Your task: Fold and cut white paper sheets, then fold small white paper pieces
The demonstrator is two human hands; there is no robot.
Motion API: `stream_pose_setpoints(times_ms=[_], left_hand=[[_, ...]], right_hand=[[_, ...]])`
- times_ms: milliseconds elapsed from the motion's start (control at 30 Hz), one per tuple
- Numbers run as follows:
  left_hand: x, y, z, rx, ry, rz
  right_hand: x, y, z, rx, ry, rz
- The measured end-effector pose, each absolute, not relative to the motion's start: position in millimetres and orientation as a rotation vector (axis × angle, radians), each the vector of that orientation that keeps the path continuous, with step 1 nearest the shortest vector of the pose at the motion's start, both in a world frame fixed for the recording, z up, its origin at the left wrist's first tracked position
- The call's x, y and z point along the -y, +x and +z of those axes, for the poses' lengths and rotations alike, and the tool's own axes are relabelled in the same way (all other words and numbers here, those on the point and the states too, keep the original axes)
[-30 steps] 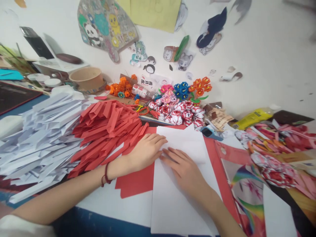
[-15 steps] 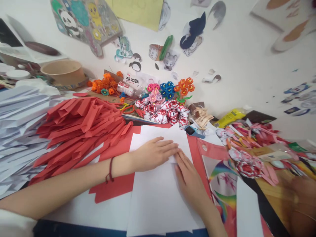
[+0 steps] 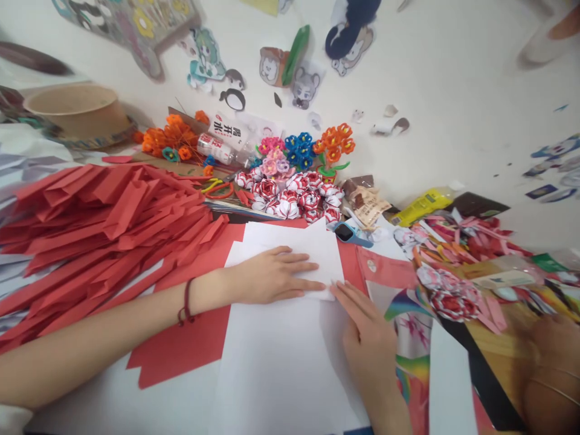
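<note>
While left hand (image 3: 267, 278), fingers spread, hides white paper (image 3: 281, 356), right hand (image 3: 374, 338) shows unclear grip.

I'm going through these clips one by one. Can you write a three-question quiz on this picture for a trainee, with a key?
1. True or false: the left hand lies on white paper.
2. Multiple choice: the bracelet on the left arm is
A. yellow
B. dark red
C. green
3. Fill in: as the picture shows it, the blue watch lies to the ____ of the red-and-white flowers.

Key:
1. True; its palm faces down on it.
2. B.
3. Right.
</note>
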State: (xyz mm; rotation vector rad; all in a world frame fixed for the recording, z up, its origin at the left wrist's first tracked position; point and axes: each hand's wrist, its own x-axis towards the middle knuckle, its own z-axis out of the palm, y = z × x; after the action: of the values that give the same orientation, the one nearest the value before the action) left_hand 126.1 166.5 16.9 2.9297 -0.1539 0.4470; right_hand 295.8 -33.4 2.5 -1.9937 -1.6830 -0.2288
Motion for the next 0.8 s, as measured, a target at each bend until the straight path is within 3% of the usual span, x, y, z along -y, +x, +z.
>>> stream_pose_setpoints(times_ms=[800], left_hand=[[-143, 127, 14, 0.193, 2.868, 0.331]], right_hand=[[30, 296, 0, 1.609, -1.991, -0.187]])
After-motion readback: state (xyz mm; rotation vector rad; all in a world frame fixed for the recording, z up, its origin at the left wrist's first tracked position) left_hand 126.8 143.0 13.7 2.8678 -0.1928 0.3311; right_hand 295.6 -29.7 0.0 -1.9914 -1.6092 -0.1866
